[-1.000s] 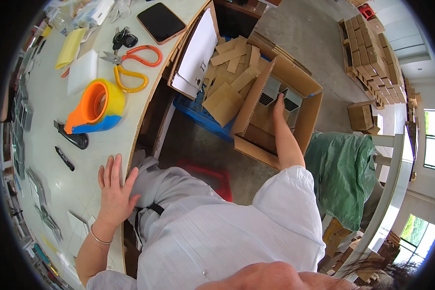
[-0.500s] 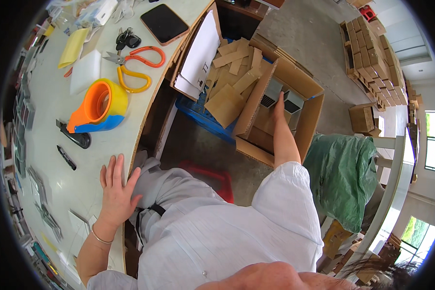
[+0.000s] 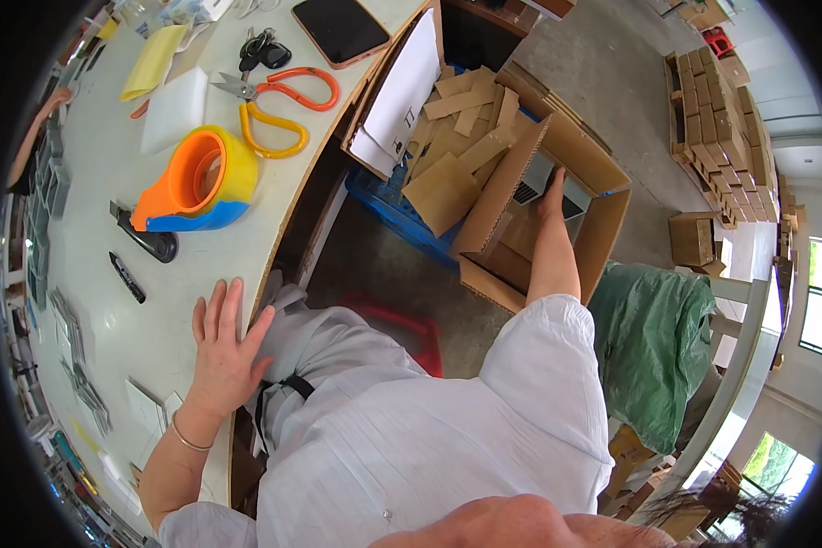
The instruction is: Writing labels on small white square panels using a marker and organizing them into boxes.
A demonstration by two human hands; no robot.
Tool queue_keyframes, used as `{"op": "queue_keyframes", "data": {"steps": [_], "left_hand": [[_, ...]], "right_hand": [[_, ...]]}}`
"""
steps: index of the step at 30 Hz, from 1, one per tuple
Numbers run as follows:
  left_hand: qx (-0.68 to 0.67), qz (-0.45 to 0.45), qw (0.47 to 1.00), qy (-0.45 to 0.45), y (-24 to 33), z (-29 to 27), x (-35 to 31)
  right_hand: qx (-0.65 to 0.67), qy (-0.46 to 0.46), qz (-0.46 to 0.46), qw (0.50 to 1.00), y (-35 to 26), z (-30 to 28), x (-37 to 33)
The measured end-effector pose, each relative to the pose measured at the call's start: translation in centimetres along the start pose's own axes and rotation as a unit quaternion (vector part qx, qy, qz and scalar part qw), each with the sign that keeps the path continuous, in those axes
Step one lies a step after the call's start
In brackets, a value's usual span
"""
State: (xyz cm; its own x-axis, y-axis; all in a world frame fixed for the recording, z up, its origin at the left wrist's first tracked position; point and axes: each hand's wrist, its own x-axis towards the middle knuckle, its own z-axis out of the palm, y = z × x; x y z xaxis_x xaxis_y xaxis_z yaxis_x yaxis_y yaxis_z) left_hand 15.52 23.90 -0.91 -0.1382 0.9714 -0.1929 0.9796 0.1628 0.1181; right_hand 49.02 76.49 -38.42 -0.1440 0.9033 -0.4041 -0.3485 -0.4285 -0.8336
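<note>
1. Writing: white panel (image 3: 402, 91) on the far side carries small black printed symbols. Black marker (image 3: 127, 277) at left has pale lettering, too small to read.
2. Right hand (image 3: 552, 194): down inside the open carton (image 3: 498, 203), fingers together and pointing far, at the light-grey pieces (image 3: 573, 207). Can't tell if they grip or just touch.
3. Pieces: 2 visible, smooth, boxy, against the carton's far end; the left 1 shows a dark ribbed face.
4. Carton: plain brown corrugated board, tilted, cut edges showing.
5. Left hand (image 3: 224, 356): palm down at the right edge of the pale, smooth table (image 3: 183, 301). Fingers slightly spread, thumb wide, holding nothing.
6. Left of carton: blue plastic crate (image 3: 379, 210), flat cardboard scraps (image 3: 443, 190) heaped over it.
7. On table: orange, yellow and blue tape dispenser (image 3: 164, 196), round-bodied; scissors (image 3: 279, 96) with 1 orange and 1 yellow loop; white block (image 3: 173, 110); glossy black phone (image 3: 341, 30).
8. Right of carton, near: crinkled green plastic sheeting (image 3: 653, 342).
</note>
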Motion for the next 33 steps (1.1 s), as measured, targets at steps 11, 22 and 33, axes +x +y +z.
{"op": "queue_keyframes", "data": {"steps": [11, 22, 33], "left_hand": [[0.011, 0.014, 1.0, 0.001, -0.1, -0.1, 0.4], [0.024, 0.029, 0.999, 0.005, 0.3, 0.2, 0.0], [0.033, 0.034, 0.999, 0.025, 0.3, 0.3, 0.0]], "right_hand": [[-0.36, 0.12, 0.015, 0.925, 8.6, -5.7, -6.7], [-0.566, 0.075, -0.123, 0.812, 5.2, 1.0, -11.2], [-0.254, -0.016, 0.085, 0.963, 6.9, 6.2, -11.0]]}}
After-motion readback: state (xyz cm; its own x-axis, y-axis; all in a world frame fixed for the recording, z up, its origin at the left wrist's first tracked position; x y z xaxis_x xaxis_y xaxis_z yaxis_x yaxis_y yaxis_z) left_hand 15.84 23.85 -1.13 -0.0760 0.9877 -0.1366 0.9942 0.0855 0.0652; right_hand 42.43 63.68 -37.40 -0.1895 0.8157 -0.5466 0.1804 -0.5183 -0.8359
